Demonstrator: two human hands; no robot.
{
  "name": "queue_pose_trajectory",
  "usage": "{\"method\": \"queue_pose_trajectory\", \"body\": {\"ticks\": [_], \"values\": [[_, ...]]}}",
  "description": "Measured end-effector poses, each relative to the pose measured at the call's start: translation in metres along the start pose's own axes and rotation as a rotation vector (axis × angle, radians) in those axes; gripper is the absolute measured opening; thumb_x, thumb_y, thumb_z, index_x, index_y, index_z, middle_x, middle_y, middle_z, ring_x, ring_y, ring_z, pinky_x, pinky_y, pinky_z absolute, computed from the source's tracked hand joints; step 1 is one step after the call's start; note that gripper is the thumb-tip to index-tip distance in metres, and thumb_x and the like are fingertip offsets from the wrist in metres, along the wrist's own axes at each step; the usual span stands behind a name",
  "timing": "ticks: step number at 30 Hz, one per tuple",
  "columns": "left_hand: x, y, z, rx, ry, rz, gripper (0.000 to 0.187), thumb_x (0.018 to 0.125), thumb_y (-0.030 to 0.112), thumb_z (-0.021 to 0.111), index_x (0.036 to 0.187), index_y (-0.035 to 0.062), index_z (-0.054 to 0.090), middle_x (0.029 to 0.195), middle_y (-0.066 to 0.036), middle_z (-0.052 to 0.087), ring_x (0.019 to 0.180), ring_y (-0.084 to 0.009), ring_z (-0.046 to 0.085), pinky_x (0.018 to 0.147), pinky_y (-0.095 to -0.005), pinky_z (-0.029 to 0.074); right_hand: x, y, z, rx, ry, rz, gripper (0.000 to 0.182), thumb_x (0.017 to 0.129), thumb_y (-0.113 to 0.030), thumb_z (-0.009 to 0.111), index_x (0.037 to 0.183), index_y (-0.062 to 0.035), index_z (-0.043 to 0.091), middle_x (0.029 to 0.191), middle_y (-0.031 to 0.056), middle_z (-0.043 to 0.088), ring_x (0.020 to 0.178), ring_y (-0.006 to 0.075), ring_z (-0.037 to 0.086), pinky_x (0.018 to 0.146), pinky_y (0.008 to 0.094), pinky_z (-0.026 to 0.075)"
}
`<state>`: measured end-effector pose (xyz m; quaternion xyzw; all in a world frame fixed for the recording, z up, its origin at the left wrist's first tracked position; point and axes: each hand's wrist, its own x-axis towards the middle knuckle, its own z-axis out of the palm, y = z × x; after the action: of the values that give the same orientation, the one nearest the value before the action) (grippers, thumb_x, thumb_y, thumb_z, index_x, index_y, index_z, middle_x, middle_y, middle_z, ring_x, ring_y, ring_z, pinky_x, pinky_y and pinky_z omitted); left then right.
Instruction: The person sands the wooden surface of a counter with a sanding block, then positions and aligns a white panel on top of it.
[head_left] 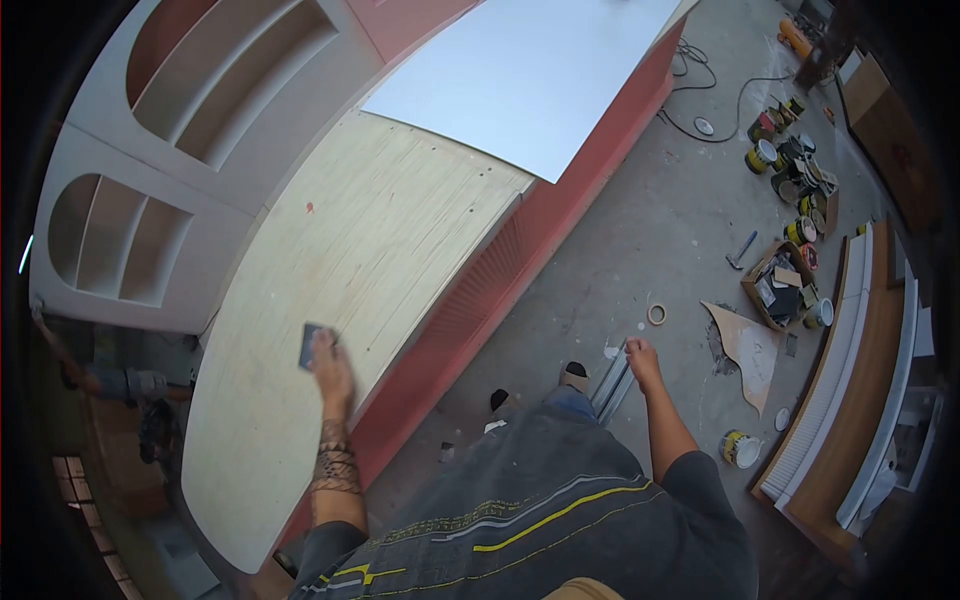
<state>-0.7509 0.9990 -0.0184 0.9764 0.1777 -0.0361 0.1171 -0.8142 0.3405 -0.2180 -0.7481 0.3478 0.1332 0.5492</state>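
Pad (307, 347) on pale board (330, 240), yellow lettering (450, 522) on shirt (560, 475) illegibly small.

- Left hand (334, 374) holds dark flat pad (307, 346) against pale wood top (330, 240) of pink-red counter (600, 170).
- Right hand (642, 358) hangs over floor, fingers curled, near metal rails (612, 388).
- White sheet (520, 75) covers the top's far end.
- Tape roll (656, 314), hammer (741, 250), cardboard box (755, 289) on floor (590, 270).

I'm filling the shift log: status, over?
Left hand holds dark pad on wood top. Right hand off the top, fingers curled. White sheet covers top's far end.
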Motion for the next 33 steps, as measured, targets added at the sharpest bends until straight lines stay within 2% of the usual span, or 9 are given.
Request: {"method": "queue_pose_trajectory", "body": {"ticks": [4, 7, 10, 14, 18, 23, 26, 29, 33], "values": [[-0.032, -0.237, -0.025, 0.053, 0.006, -0.597, 0.069, 0.117, 0.049, 0.031, 0.176, 0.0177, 0.016, 0.184, -0.013, 0.009, 0.169, -0.0376, 0.012, 0.132, -0.0655, 0.013, -0.021, -0.063, 0.032, 0.183, 0.012, -0.072, 0.047, 0.106, -0.04, 0.063, 0.13, 0.0, 0.071, 0.101, 0.0094, 0.073, 0.089, 0.0172, 0.067, 0.08, 0.0323, 0.054], [-0.046, -0.255, -0.033, 0.103, 0.032, -0.843, 0.068, 0.117, 0.047, 0.032, 0.174, 0.0122, 0.02, 0.183, -0.014, 0.015, 0.167, -0.0385, 0.017, 0.129, -0.0677, 0.021, -0.045, -0.107, 0.068, -0.014, 0.003, -0.198, 0.046, 0.106, -0.038, 0.063, 0.131, 0.0001, 0.069, 0.105, 0.0122, 0.075, 0.095, 0.0227, 0.07, 0.087, 0.0363, 0.055], [-0.018, -0.18, 0.035, 0.283, 0.211, -0.371, 0.062, 0.117, 0.041, 0.037, 0.171, 0.0104, 0.031, 0.18, -0.016, 0.025, 0.165, -0.0382, 0.022, 0.127, -0.0717, 0.02, -0.07, -0.19, 0.127, -0.215, -0.023, -0.591, 0.048, 0.106, -0.038, 0.065, 0.136, 0.0, 0.067, 0.117, 0.0187, 0.075, 0.107, 0.0336, 0.071, 0.098, 0.0412, 0.054], [-0.04, 0.037, 0.035, 0.031, 0.133, 0.164, 0.065, 0.11, 0.032, 0.055, 0.168, 0.0092, 0.037, 0.177, -0.017, 0.03, 0.163, -0.0407, 0.027, 0.13, -0.0695, 0.017, -0.103, -0.3, 0.224, -0.34, -0.084, -1.075, 0.055, 0.103, -0.039, 0.067, 0.143, -0.0019, 0.065, 0.155, 0.0288, 0.055, 0.149, 0.046, 0.045, 0.121, 0.0548, 0.038], [-0.078, -0.003, 0.014, -0.005, 0.063, 0.255, 0.066, 0.109, 0.031, 0.056, 0.168, 0.0099, 0.037, 0.177, -0.018, 0.031, 0.164, -0.0401, 0.027, 0.131, -0.0677, 0.017, -0.122, -0.33, 0.279, -0.864, -0.09, -1.152, 0.067, 0.103, -0.045, 0.065, 0.156, -0.0045, 0.055, 0.167, 0.0293, 0.042, 0.157, 0.0478, 0.035, 0.128, 0.06, 0.029], [-0.152, -0.271, 0.01, 0.246, 0.09, -0.489, 0.067, 0.117, 0.04, 0.039, 0.176, 0.0177, 0.017, 0.183, -0.013, 0.015, 0.168, -0.038, 0.016, 0.128, -0.0718, 0.018, -0.118, -0.309, 0.275, -0.972, -0.127, -1.227, 0.082, 0.103, -0.055, 0.062, 0.168, -0.0091, 0.038, 0.175, 0.0287, 0.027, 0.162, 0.046, 0.029, 0.13, 0.0626, 0.026], [-0.187, -0.346, -0.011, 0.166, 0.08, -0.886, 0.07, 0.116, 0.047, 0.038, 0.176, 0.0161, 0.017, 0.183, -0.013, 0.013, 0.166, -0.0411, 0.018, 0.126, -0.0748, 0.022, -0.118, -0.316, 0.265, -0.991, -0.186, -1.234, 0.087, 0.101, -0.059, 0.065, 0.168, -0.0094, 0.039, 0.175, 0.0294, 0.027, 0.162, 0.0457, 0.028, 0.13, 0.0607, 0.027], [-0.163, -0.295, -0.014, 0.172, 0.121, -1.042, 0.067, 0.116, 0.044, 0.039, 0.174, 0.0144, 0.023, 0.181, -0.015, 0.02, 0.164, -0.0415, 0.023, 0.124, -0.0752, 0.025, -0.116, -0.321, 0.26, -1.017, -0.231, -1.251, 0.093, 0.097, -0.062, 0.067, 0.168, -0.0092, 0.038, 0.175, 0.0294, 0.026, 0.162, 0.0457, 0.028, 0.13, 0.0594, 0.027], [-0.087, -0.097, 0.043, 0.161, 0.223, -0.277, 0.062, 0.112, 0.031, 0.05, 0.168, 0.0113, 0.037, 0.178, -0.016, 0.029, 0.165, -0.0398, 0.024, 0.126, -0.0741, 0.022, -0.125, -0.328, 0.26, -1.114, -0.261, -1.188, 0.092, 0.098, -0.056, 0.069, 0.169, -0.0087, 0.035, 0.177, 0.0284, 0.024, 0.163, 0.044, 0.026, 0.131, 0.0587, 0.026]]}}
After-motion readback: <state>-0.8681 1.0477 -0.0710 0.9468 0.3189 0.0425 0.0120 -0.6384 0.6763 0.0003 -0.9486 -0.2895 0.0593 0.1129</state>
